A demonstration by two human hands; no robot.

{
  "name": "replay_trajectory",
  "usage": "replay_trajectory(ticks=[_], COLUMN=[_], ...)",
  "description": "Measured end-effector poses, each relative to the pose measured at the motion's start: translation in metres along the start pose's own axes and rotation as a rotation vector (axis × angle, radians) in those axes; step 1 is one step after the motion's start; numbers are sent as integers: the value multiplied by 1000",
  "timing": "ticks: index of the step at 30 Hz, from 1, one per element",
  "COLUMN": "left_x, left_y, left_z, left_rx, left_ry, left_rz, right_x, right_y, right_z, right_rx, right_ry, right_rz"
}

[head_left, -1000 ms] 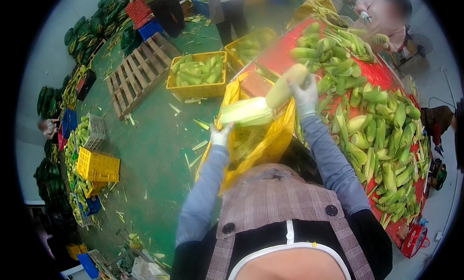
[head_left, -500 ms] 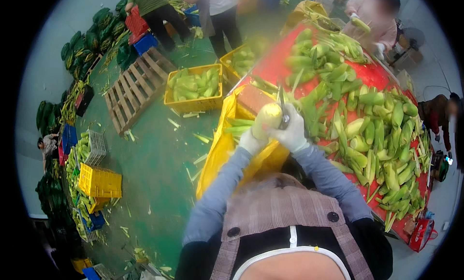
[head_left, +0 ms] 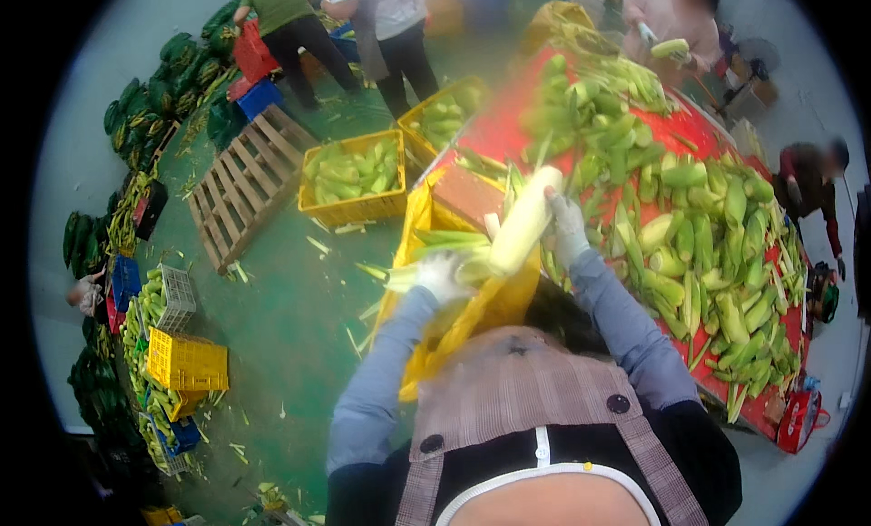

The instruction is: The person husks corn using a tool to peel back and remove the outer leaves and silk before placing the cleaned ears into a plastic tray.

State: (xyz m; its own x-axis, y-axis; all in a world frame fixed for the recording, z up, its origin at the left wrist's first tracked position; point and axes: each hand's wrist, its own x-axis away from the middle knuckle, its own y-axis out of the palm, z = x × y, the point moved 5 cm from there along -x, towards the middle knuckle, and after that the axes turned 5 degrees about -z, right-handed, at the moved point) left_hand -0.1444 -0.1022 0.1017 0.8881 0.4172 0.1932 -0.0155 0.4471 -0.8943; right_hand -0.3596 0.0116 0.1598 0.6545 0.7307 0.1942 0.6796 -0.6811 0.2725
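Note:
A pale, mostly husked ear of corn (head_left: 523, 225) slants up and away from me over the yellow sack. My gloved right hand (head_left: 570, 228) is closed on its upper right side, with the thumb across the ear. At the ear's lower end, my gloved left hand (head_left: 442, 276) is closed around pulled-back corn husk (head_left: 474, 270); this hand is slightly blurred. The knife is not plainly visible now. Beneath the hands hangs the open yellow sack (head_left: 410, 344), with green husk strips (head_left: 445, 239) across its mouth and a reddish-brown block (head_left: 469, 196) at its far edge.
To the right, a red table (head_left: 694, 136) bears a heap of unhusked corn (head_left: 726, 254). Yellow crates of corn (head_left: 354, 208) and a wooden pallet (head_left: 245, 186) stand on the left floor among scraps. A co-worker (head_left: 676, 22) holds an ear across the table; others stand farther off.
The ear has tilted from nearly upright to slanting, and more of its pale length shows. My left hand has moved down and left with husk. The knife blade by my right hand no longer shows clearly.

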Motion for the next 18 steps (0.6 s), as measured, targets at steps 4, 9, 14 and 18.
replay_trajectory(ticks=[4,9,14,18], left_x=[5,18,44,63], left_y=[-7,-44,-6,1], left_z=[-10,46,13,10], left_rx=[885,1335,1516,1314], left_ry=[233,158,11,-63], left_rz=[153,232,124,188], right_x=[4,41,25,53], right_y=[22,73,55,63], right_z=[7,14,13,19], right_rx=[188,286,972,1154], right_ry=[-229,82,-236,-358], right_rz=[-189,-509,-491,-625])
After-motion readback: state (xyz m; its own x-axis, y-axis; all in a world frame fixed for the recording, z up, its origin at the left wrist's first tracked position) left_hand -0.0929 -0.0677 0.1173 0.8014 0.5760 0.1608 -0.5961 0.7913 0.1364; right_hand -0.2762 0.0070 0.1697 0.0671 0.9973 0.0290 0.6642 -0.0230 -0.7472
